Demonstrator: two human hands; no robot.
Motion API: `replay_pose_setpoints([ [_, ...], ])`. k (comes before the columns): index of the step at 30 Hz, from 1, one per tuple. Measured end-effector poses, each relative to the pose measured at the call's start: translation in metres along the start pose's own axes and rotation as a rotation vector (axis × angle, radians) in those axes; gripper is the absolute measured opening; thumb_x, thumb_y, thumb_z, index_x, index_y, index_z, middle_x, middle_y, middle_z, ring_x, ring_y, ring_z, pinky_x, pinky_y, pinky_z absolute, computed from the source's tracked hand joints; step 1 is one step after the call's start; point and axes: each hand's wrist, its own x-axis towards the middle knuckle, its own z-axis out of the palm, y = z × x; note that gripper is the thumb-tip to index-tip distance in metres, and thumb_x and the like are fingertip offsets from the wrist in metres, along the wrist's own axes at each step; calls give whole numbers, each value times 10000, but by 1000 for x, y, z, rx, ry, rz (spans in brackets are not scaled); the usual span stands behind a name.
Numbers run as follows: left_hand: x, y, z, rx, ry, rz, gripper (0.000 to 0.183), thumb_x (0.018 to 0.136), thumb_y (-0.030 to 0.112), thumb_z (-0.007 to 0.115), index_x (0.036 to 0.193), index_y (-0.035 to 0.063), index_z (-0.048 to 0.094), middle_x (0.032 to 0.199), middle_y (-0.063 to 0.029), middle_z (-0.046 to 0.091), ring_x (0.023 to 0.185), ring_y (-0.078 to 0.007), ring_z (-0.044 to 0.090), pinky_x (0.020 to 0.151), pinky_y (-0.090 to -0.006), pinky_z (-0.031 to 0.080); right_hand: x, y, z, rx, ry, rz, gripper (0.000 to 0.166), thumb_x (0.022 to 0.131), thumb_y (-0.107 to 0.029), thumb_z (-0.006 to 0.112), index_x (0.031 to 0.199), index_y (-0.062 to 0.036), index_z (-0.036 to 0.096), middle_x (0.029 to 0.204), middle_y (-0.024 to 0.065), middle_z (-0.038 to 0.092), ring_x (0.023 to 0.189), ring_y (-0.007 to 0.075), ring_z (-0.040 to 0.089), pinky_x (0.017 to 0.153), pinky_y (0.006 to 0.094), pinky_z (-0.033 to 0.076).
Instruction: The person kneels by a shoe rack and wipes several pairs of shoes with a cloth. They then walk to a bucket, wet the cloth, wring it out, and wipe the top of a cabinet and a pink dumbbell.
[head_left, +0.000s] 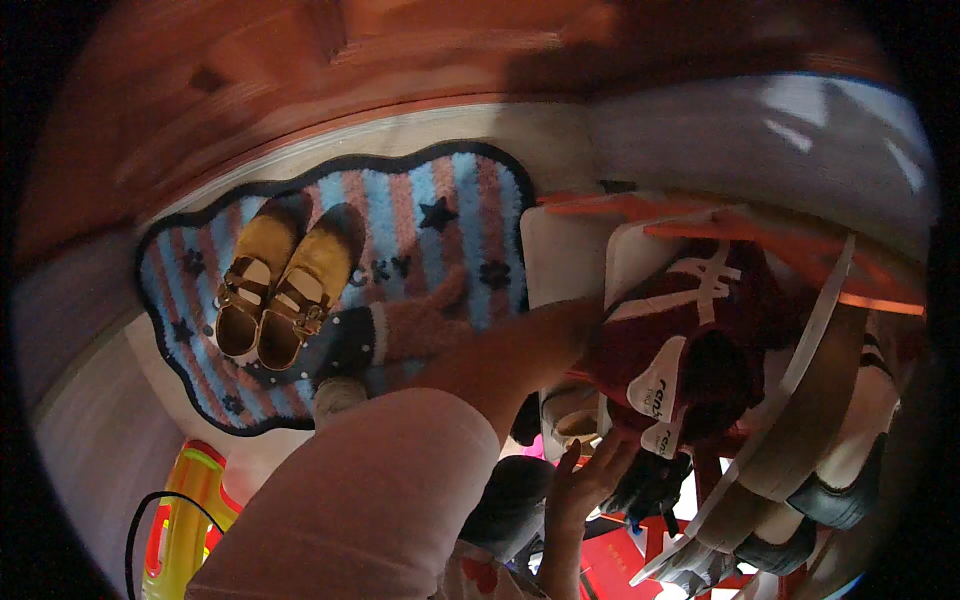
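A pair of dark red sneakers (645, 345) with white stripes and pale heel tabs lies at a shoe rack on the right. My left hand (581, 326) reaches to the side of the upper sneaker; deep shadow and the shoe hide its fingers, so its grip cannot be made out. Below, my right hand (592, 476) has its fingers apart, with the fingertips close to the lower sneaker's heel; whether they touch is unclear. Tan strapped shoes (285, 289) stand side by side on a striped, fuzzy doormat (465, 225) at the left.
Orange-edged rack panels (795, 232) hold more footwear, including pale shoes with black parts (840, 487) at the right. A reddish-brown door (300, 82) rises beyond the doormat. A yellow and red plastic object (180, 510) stands at lower left, beside a thin black loop.
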Motion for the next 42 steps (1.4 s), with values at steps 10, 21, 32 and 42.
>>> replay_pose_setpoints([
  [10, 21, -50, 1, 10, 75, -49, 296, 776, 198, 536, 1011, 66, 657, 1138, -141, 564, 1123, -336, 457, 1009, -535, 245, 4, -6, -6, 30, 8, 5, 585, 824, -132, 563, 1333, -2, 307, 1349, 342, 270, 1239, 512, 292, 1001, 525, 321],
  [21, 25, -63, -31, 19, 113, -34, 327, 782, 202, 531, 1049, 52, 646, 1164, -170, 545, 1135, -360, 442, 1005, -555, 235, 4, -3, -3, 25, 17, -30, 606, 799, -79, 549, 1344, 12, 300, 1339, 365, 266, 1224, 523, 299, 1004, 524, 308],
  [32, -78, -53, -30, 423, 12, -122, 360, 787, 206, 526, 1087, 37, 635, 1190, -199, 526, 1147, -384, 428, 1002, -575, 226, 9, -10, -9, 101, 116, -106, 622, 809, -76, 523, 1372, -9, 267, 1326, 337, 316, 1189, 534, 332, 1006, 542, 310],
  [42, -129, -19, -91, 570, -336, -256, 443, 793, 146, 511, 1204, -18, 528, 1244, -246, 476, 1166, -447, 408, 1016, -559, 263, 9, 0, -3, 161, 127, -133, 614, 827, -129, 546, 1373, -20, 286, 1318, 320, 339, 1203, 528, 321, 1025, 531, 287],
])
